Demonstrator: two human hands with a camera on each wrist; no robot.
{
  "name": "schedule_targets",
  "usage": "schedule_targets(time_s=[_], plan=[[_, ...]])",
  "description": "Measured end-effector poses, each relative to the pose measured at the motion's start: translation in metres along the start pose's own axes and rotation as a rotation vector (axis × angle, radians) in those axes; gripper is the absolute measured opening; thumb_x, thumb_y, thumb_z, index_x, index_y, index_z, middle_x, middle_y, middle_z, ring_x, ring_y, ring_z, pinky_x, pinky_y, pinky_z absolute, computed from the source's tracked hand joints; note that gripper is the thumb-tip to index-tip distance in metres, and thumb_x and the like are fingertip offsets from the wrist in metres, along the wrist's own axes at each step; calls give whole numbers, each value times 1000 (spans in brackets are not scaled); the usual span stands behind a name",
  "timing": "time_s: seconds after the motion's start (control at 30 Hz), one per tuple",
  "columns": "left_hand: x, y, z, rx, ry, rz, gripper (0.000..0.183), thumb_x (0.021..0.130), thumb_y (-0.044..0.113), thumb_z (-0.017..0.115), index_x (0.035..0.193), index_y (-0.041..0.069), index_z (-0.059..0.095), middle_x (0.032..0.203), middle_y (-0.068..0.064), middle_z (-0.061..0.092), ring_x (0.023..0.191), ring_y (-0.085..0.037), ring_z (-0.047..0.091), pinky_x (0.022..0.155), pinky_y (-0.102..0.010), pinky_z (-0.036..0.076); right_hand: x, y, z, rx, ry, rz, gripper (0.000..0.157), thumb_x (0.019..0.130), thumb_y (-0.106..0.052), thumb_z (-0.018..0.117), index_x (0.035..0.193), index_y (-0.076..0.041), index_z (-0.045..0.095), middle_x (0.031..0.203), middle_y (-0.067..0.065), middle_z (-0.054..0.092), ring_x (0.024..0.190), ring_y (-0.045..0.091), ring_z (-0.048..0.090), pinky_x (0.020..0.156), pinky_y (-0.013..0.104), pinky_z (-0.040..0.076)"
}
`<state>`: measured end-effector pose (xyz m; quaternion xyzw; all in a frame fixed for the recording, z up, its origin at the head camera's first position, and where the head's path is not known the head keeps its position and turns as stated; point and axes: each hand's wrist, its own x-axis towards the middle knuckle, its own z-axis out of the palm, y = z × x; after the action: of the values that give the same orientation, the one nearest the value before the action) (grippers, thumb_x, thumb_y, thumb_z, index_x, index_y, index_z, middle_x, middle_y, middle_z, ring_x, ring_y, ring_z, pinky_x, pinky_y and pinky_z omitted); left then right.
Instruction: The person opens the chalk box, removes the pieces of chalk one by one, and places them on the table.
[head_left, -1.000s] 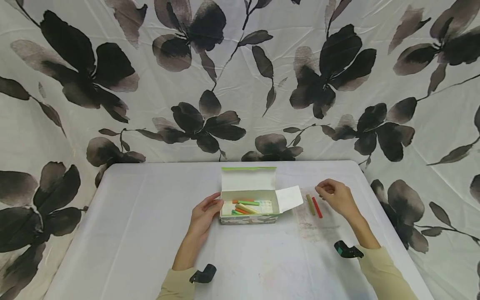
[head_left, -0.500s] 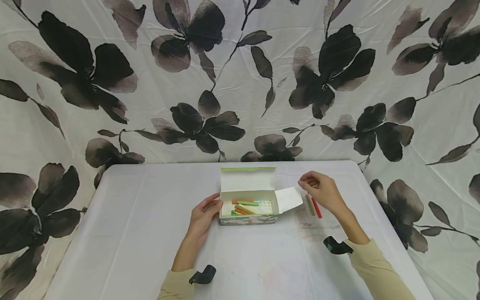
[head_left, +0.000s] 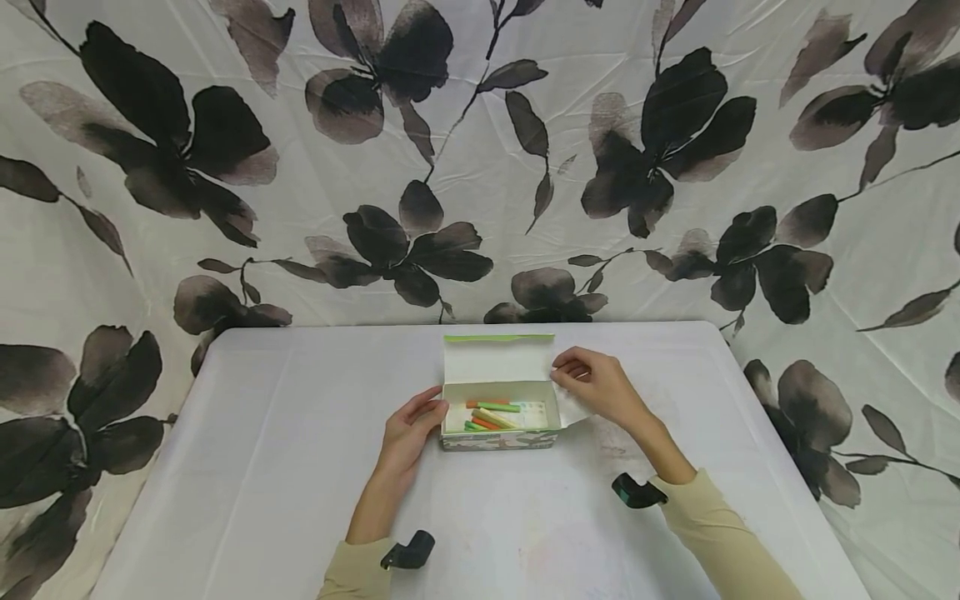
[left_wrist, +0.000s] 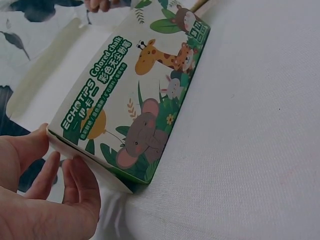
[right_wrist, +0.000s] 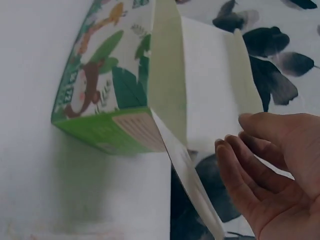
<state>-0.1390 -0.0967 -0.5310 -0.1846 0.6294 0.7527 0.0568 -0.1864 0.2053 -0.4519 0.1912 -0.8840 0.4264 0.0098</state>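
An open cardboard chalk box (head_left: pixel 498 442), printed with cartoon animals, stands on the table with its lid (head_left: pixel 498 358) raised. Inside lie several orange, green and yellow chalk sticks (head_left: pixel 495 417). My left hand (head_left: pixel 407 433) holds the box's left end; in the left wrist view its thumb is at the top corner and its fingers are curled against the end. At the box's right end is my right hand (head_left: pixel 596 383), its fingers loosely curled with nothing between them. In the right wrist view it hovers beside the white side flap (right_wrist: pixel 192 180), its fingertips overlapping the lid's edge.
A white cloth covers the table (head_left: pixel 300 433), with faint coloured smudges to the right of the box. Behind rises a floral cloth backdrop (head_left: pixel 517 192). Each wrist wears a small black camera (head_left: pixel 637 492).
My right hand has moved left from beside the loose red and olive chalk sticks to the box's right flap. Its hand and arm now hide those sticks. My left hand stays put.
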Motion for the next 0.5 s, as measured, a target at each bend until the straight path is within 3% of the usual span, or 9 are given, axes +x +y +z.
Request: schedule_targets(time_s=[0.3, 0.5], plan=[[0, -2, 0, 0, -1, -5, 43, 94, 12, 75, 136, 6, 65, 116, -6, 65, 102, -12, 61, 85, -18, 51, 6, -3, 30, 62, -140, -54, 19, 94, -7, 75, 108, 5, 71, 97, 10, 74, 86, 22, 71, 77, 30, 59], [1, -1, 1, -11, -1, -8, 43, 95, 11, 75, 137, 6, 65, 117, -7, 65, 101, -11, 61, 85, -19, 52, 13, -2, 50, 34, -223, -106, 17, 93, -3, 75, 106, 6, 70, 95, 11, 73, 84, 21, 71, 75, 27, 58]])
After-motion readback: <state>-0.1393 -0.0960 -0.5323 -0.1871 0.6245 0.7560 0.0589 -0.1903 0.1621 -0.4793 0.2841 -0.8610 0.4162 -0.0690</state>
